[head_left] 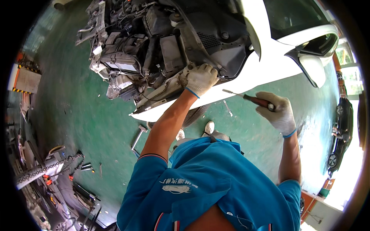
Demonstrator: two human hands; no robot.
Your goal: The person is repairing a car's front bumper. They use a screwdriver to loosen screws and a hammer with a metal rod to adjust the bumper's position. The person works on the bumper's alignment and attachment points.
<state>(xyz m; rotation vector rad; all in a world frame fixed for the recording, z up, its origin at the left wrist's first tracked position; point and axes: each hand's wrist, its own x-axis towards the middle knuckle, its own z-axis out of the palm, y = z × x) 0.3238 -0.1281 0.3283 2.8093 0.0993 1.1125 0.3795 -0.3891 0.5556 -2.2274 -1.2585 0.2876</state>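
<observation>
My left hand [201, 79], in a white knit glove with a blue cuff, rests at the inner edge of the white front fender [239, 79], beside the engine bay. Its fingers are curled down, and what they may hold is hidden. Off to the right, my right hand [278, 114], gloved the same way, is closed around the dark reddish handle of a screwdriver [251, 99]. The screwdriver's thin shaft points left, toward the fender, and its tip is in the air apart from my left hand.
The engine bay [154, 42] lies open, its front end stripped. A side mirror [311, 70] sticks out at the right. On the green floor lie a hammer [139, 137] and a small metal tool [228, 108]. Chains [50, 168] and metal parts crowd the lower left. A dark car [341, 133] stands far right.
</observation>
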